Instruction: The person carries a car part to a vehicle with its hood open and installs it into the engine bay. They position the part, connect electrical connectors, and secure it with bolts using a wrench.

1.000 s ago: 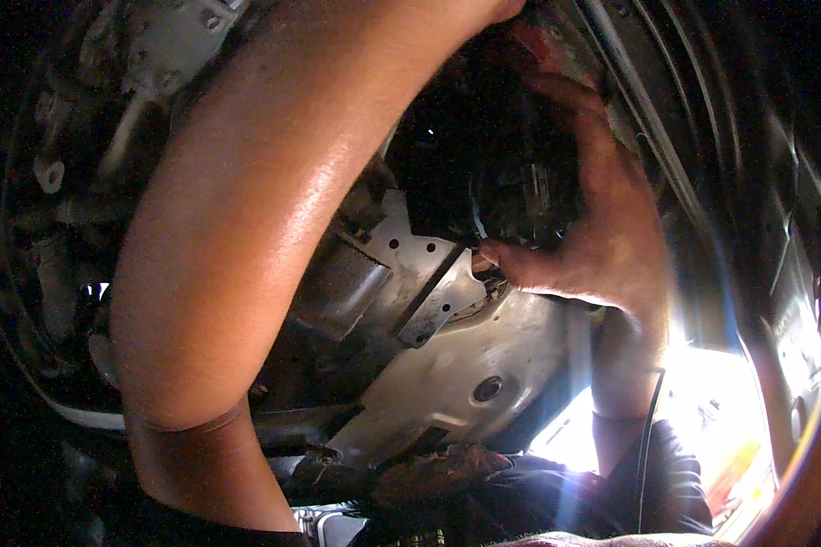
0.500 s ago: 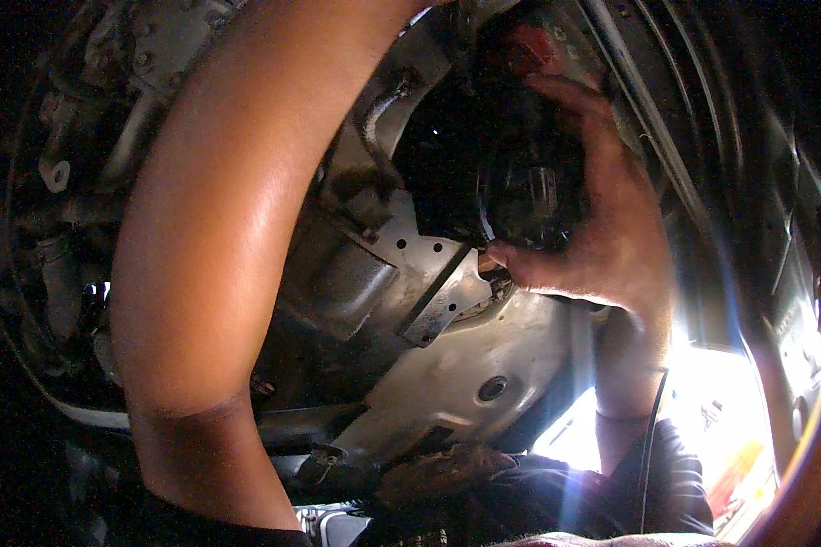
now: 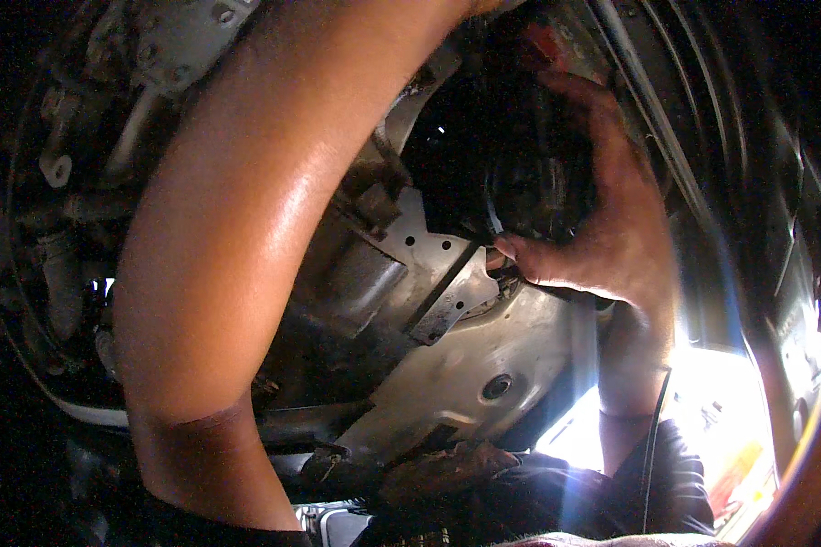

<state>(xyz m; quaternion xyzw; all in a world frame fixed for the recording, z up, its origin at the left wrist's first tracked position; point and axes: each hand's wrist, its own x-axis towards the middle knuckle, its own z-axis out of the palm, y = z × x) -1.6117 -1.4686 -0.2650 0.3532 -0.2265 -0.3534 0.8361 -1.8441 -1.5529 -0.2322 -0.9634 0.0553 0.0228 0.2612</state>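
My right hand (image 3: pixel 616 205) is curved in a wide C around a black rounded part (image 3: pixel 543 187) with a glossy front. Its thumb lies at the lower side of the part, close to a metal bracket (image 3: pixel 438 264) with several holes. The fingers reach up toward a red patch (image 3: pixel 545 46) in the shadow. Most of the part's outline is lost in the dark. My left forearm (image 3: pixel 246 201) crosses from the lower left to the top edge, where the hand passes out of the picture.
Around me is the dark underside of a vehicle. A pale metal panel (image 3: pixel 447 392) with a round plug (image 3: pixel 497 387) lies below the bracket. Long metal rails (image 3: pixel 652 109) run down the right side. Greasy machinery (image 3: pixel 155 55) fills the left, and bright light enters at lower right.
My left forearm has shifted to the right, most of all near the top. The whole view has moved slightly; my right hand keeps its place around the black part.
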